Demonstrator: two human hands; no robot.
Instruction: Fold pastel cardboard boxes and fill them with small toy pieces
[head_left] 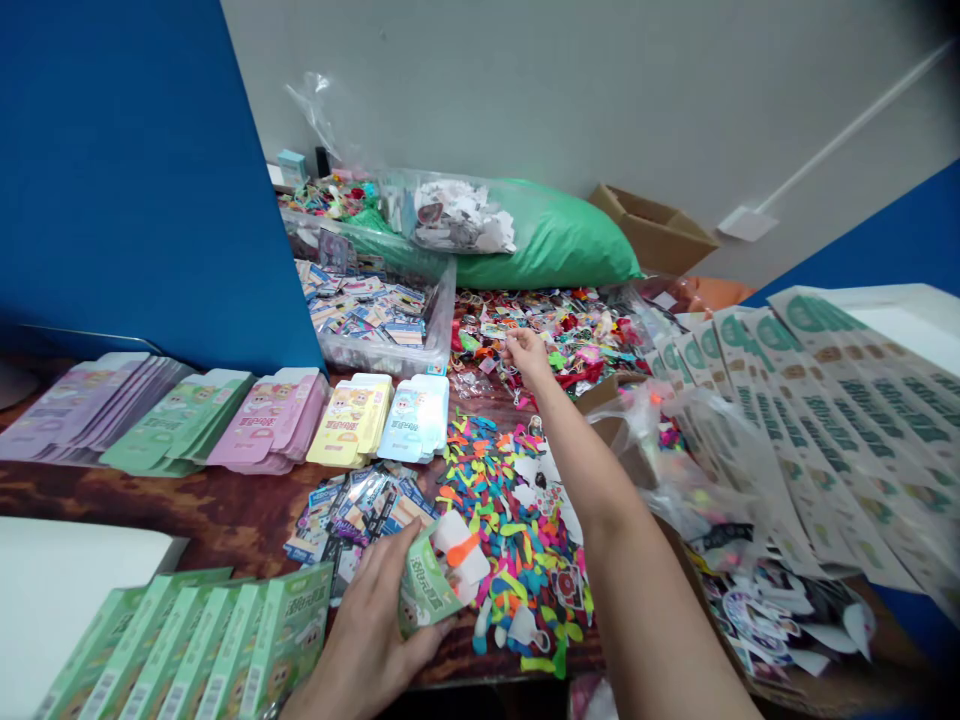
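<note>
My left hand [375, 625] is wrapped round a small green printed box [426, 590], tilted with its open end up and to the right. A white flap stands out at that end, and an orange balloon [463, 550] lies against it. Farther off, my right hand [527, 358] is at a heap of small colourful trinkets [585, 335], fingers pinched together; what they hold, if anything, is too small to make out. Loose uninflated balloons [517, 545] in many colours spread beneath my right forearm. Glossy printed cards [352, 515] lie beyond my left hand.
Upright green boxes [202, 645] line the near left. Flat stacks of purple, green, pink, yellow and blue cartons [349, 420] run behind. A clear bin [442, 320] holds cards. A green sack [570, 240] lies at the back; sticker sheets [840, 390] and a stocked cardboard box [885, 680] stand right.
</note>
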